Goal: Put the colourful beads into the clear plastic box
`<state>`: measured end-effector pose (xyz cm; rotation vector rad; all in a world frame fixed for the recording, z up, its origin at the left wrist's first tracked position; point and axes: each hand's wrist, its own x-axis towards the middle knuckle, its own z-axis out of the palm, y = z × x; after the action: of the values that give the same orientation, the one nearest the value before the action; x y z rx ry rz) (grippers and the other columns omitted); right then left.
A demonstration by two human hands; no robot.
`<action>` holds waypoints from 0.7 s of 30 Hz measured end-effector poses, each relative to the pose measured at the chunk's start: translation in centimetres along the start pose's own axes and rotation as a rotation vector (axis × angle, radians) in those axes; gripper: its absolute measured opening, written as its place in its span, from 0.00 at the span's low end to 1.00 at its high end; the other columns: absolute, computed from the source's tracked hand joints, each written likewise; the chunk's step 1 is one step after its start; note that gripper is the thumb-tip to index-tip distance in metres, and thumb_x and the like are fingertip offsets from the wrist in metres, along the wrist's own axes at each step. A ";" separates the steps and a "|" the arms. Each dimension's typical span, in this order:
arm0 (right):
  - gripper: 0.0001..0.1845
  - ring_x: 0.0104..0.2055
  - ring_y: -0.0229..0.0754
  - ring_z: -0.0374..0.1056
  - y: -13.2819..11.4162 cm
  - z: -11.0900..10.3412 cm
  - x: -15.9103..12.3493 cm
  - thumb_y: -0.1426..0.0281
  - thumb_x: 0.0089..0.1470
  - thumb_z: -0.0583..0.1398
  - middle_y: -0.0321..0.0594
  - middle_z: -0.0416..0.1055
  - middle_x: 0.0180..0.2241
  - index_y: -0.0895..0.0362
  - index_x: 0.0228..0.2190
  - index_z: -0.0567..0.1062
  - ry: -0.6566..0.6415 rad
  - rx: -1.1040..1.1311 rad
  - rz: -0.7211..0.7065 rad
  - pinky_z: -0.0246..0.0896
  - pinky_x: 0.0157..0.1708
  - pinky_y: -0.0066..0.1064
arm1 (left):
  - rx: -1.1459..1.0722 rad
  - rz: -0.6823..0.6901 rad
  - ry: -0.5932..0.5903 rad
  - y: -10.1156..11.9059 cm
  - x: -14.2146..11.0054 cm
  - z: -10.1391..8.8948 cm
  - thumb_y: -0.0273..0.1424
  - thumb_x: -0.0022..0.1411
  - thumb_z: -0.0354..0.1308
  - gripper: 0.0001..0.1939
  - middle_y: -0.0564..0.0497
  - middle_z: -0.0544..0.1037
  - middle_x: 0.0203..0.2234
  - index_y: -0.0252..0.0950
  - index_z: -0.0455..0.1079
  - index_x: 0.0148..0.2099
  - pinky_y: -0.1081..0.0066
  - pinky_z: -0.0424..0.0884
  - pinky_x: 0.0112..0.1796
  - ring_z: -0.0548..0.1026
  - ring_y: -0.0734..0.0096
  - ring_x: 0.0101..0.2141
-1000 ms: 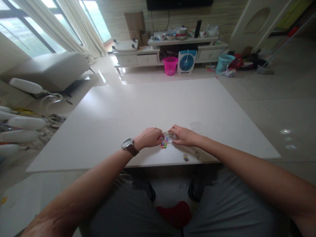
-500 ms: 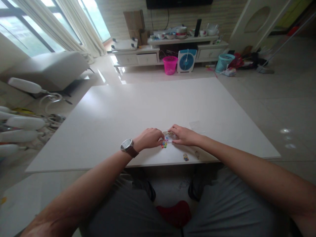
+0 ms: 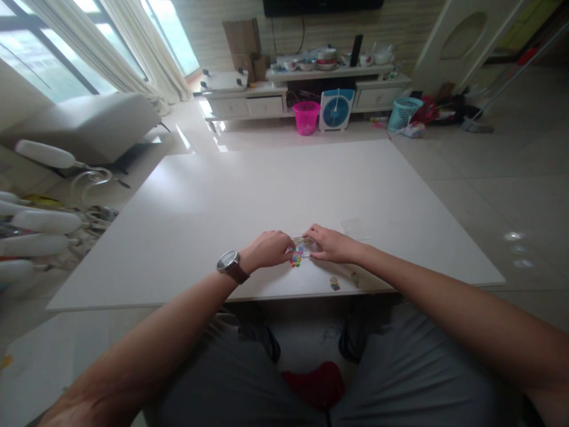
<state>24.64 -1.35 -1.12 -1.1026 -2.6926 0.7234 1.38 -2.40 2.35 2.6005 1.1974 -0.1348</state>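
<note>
Near the front edge of the white table (image 3: 213,196) lies a small clear plastic box (image 3: 306,249), with small brownish-gold pieces (image 3: 306,240) along its far side. My right hand (image 3: 331,243) grips its right side, thumb at the near edge and fingers at the far edge. At the left end is my left hand (image 3: 271,247), its fingers curled and pressed to the box; the fingertips are partly hidden. Small multicoloured pieces (image 3: 296,260) show beside the left thumb. Closer to the edge are a flat yellow-and-blue cartoon figure (image 3: 334,283) and a small pale piece (image 3: 354,279).
A thin clear sheet (image 3: 352,226) lies beyond my right hand. Chairs with white padded parts (image 3: 47,222) stand left of the table. Across the floor are a pink basket (image 3: 306,118), a box fan (image 3: 336,111) and a blue basket (image 3: 403,114).
My left hand has shifted very slightly left, and a little more of the multicoloured pieces shows. My right hand stays where it was on the box.
</note>
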 end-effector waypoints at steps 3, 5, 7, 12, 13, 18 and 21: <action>0.26 0.39 0.44 0.69 0.1 0.1 0.0 0.69 0.54 0.66 0.47 0.65 0.47 0.58 0.53 0.69 0.003 0.004 -0.007 0.64 0.42 0.34 | -0.011 -0.005 0.001 0.1 0.0 0.0 0.33 0.62 0.53 0.12 0.48 0.82 0.30 0.41 0.79 0.36 0.69 0.66 0.31 0.77 0.64 0.30; 0.26 0.40 0.45 0.69 0.1 0.1 0.0 0.69 0.54 0.66 0.47 0.65 0.47 0.59 0.53 0.69 0.005 0.002 -0.009 0.64 0.43 0.35 | -0.029 -0.004 0.003 0.0 0.1 0.0 0.32 0.61 0.53 0.12 0.49 0.82 0.30 0.41 0.79 0.36 0.70 0.65 0.31 0.77 0.65 0.30; 0.26 0.41 0.46 0.69 0.0 0.0 0.0 0.69 0.54 0.66 0.48 0.65 0.48 0.59 0.53 0.69 0.003 -0.004 -0.006 0.64 0.43 0.35 | -0.051 -0.003 0.005 -0.1 0.2 0.2 0.31 0.61 0.53 0.12 0.48 0.82 0.30 0.40 0.79 0.36 0.70 0.65 0.31 0.77 0.66 0.29; 0.25 0.42 0.46 0.69 -0.1 0.0 -0.1 0.69 0.54 0.66 0.47 0.65 0.47 0.59 0.53 0.69 0.000 -0.009 -0.010 0.64 0.43 0.35 | -0.094 0.029 -0.010 -0.2 0.4 0.7 0.31 0.61 0.53 0.12 0.50 0.82 0.30 0.41 0.79 0.38 0.71 0.65 0.32 0.76 0.67 0.30; 0.25 0.42 0.46 0.69 -0.1 0.0 -0.1 0.69 0.54 0.66 0.47 0.65 0.47 0.59 0.53 0.69 0.002 -0.006 -0.010 0.64 0.43 0.35 | -0.101 0.035 -0.014 -0.2 0.4 0.7 0.31 0.61 0.53 0.12 0.50 0.82 0.30 0.41 0.79 0.39 0.71 0.65 0.32 0.76 0.68 0.30; 0.26 0.42 0.47 0.69 0.1 0.1 0.0 0.69 0.54 0.66 0.47 0.65 0.47 0.58 0.53 0.69 0.006 -0.002 -0.009 0.64 0.43 0.36 | -0.093 0.038 0.003 -0.2 0.2 0.4 0.30 0.61 0.52 0.12 0.51 0.81 0.29 0.41 0.78 0.38 0.71 0.63 0.32 0.75 0.68 0.29; 0.26 0.41 0.46 0.69 0.1 0.1 0.0 0.69 0.54 0.66 0.47 0.65 0.47 0.58 0.53 0.69 -0.002 -0.007 -0.002 0.64 0.42 0.35 | -0.067 0.030 0.017 -0.3 0.1 0.2 0.30 0.60 0.52 0.12 0.50 0.81 0.29 0.41 0.78 0.36 0.71 0.62 0.31 0.75 0.68 0.29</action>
<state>24.67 -1.34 -1.23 -1.1008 -2.6999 0.7154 1.28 -2.20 2.05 2.5656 1.1479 -0.0654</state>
